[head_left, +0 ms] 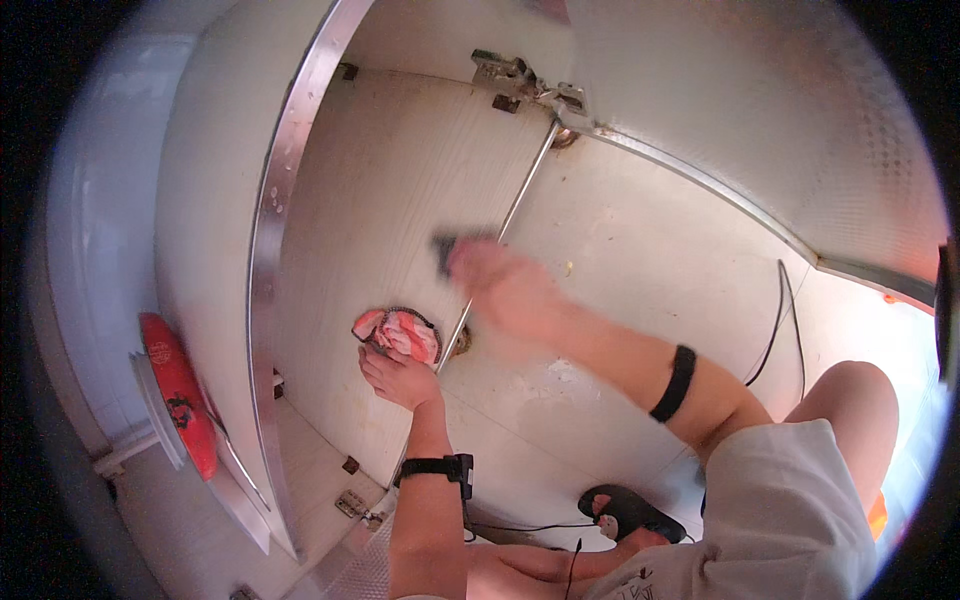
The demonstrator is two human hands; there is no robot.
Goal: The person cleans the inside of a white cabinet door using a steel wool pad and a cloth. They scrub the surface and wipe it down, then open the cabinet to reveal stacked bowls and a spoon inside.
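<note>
Pale wood-grained panel [385, 180] backs crumpled red-white cloth [410, 336]; left hand [402, 380] touches it, fingers' grip unclear; blurred right hand [492, 278] clamps dark thing [444, 254].

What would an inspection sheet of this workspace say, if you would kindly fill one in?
Surface: pale wood-grained cabinet panel, beside a shiny metal strip.
Things at the hands: crumpled pink-and-white cloth bundle with dark edging; small dark object, too blurred to identify.
Clutter: small yellow speck right of the panel.
Hands: left hand touches the bundle; right hand, blurred, holds the dark object.
Cables: thin black cable at right.
Surroundings: metal hinge; red oblong item far left; black slipper.
</note>
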